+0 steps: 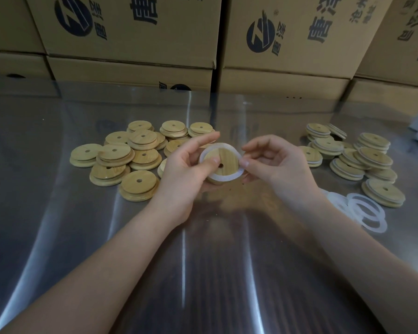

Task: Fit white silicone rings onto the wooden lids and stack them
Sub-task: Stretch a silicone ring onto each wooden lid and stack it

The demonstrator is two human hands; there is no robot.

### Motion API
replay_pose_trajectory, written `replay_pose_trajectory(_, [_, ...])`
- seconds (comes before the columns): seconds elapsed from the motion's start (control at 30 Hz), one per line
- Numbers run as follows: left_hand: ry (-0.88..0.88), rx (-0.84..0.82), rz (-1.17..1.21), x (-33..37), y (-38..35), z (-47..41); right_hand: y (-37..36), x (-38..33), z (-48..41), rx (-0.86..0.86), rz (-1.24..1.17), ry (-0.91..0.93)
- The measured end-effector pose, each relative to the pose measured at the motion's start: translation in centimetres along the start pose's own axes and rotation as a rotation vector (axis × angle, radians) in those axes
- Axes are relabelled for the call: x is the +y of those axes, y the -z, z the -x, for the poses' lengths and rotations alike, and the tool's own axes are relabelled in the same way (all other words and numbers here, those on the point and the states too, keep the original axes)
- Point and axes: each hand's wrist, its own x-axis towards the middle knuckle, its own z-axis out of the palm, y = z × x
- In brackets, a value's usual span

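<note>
In the middle of the frame, the left hand [181, 169] holds one wooden lid [223, 160], with fingers curled under it and the thumb pressing on top. The right hand [278, 162] pinches the white silicone ring [227, 176] at the lid's right edge. The ring lies around the lid but looks loose there.

If the pinch lets go too soon, the stretchy ring could snap off or twist. If the thumb slips, the lid could drop onto the shiny table [58, 237].

Bare lids [130, 155] wait at centre left. Finished lids [362, 160] sit at the right, and spare rings [367, 210] lie below them.

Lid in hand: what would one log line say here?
left hand: holds wooden lid | right hand: pinches silicone ring | state: ring around lid
</note>
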Motion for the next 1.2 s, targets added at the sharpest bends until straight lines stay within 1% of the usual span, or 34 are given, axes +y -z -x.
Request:
replay_pose_trajectory(0.1, [0.029, -0.018, -0.009, -0.06, 0.11, -0.05, -0.33, 0.15, 0.19, 0.006, 0.004, 0.034])
replay_pose_trajectory(0.17, [0.007, -0.037, -0.049, -0.05, 0.21, -0.01, -0.39, 0.16, 0.27, 0.003, 0.008, 0.058])
replay_pose_trajectory(0.33, [-0.174, -0.047, -0.221, 0.08, 0.30, -0.01, -0.10, 0.08, 0.07, -0.008, 0.061, 0.105])
replay_pose_trajectory(0.5, [-0.280, -0.021, -0.303, -0.18, 0.03, 0.10, -0.10, 0.17, 0.11, -0.011, 0.135, 0.110])
replay_pose_trajectory(0.8, [-0.290, -0.020, -0.273, -0.64, -0.06, 0.18, -0.06, 0.57, 0.17, 0.022, 0.190, 0.105])
replay_pose_trajectory(0.93, [-0.304, -0.015, -0.325, -0.66, -0.12, 0.21, -0.09, 0.70, 0.18, 0.042, 0.204, 0.136])
replay_pose_trajectory(1.0, [-0.345, -0.008, -0.410, -0.60, -0.11, 0.24, -0.17, 0.79, 0.23, 0.050, 0.226, 0.155])
replay_pose_trajectory(1.1, [-0.436, 0.017, -0.603, -0.48, -0.12, 0.32, -0.27, 0.86, 0.25, 0.050, 0.294, 0.188])
replay_pose_trajectory(1.2, [-0.468, 0.033, -0.659, -0.53, -0.18, 0.25, -0.14, 0.81, 0.18, 0.060, 0.332, 0.207])
